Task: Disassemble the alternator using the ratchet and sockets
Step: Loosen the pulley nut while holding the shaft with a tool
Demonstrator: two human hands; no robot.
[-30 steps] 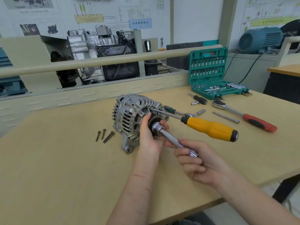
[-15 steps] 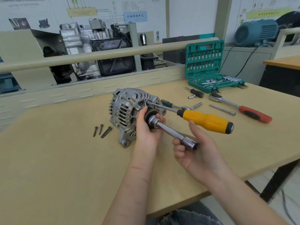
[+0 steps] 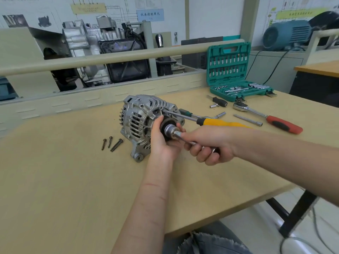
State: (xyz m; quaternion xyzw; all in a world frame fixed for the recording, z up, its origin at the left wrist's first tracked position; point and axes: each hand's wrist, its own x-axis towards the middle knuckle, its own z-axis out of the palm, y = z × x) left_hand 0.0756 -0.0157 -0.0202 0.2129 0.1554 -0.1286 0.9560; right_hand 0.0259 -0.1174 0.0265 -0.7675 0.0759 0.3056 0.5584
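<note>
Where three dark bolts point(image 3: 111, 143) lie loose on the wooden tabletop point(image 3: 55, 180), the alternator point(image 3: 145, 123) stands just to their right, near the middle. The left hand point(image 3: 163, 142) wraps around its black pulley end, fingers curled about it. A socket point(image 3: 169, 131) sits on the pulley's centre, and the right hand point(image 3: 207, 143) grasps the chrome handle point(image 3: 183, 137) joined to it. Farther right lie a yellow screwdriver point(image 3: 220, 122), a red-handled ratchet point(image 3: 266, 116) and an open green socket case point(image 3: 236, 74).
</note>
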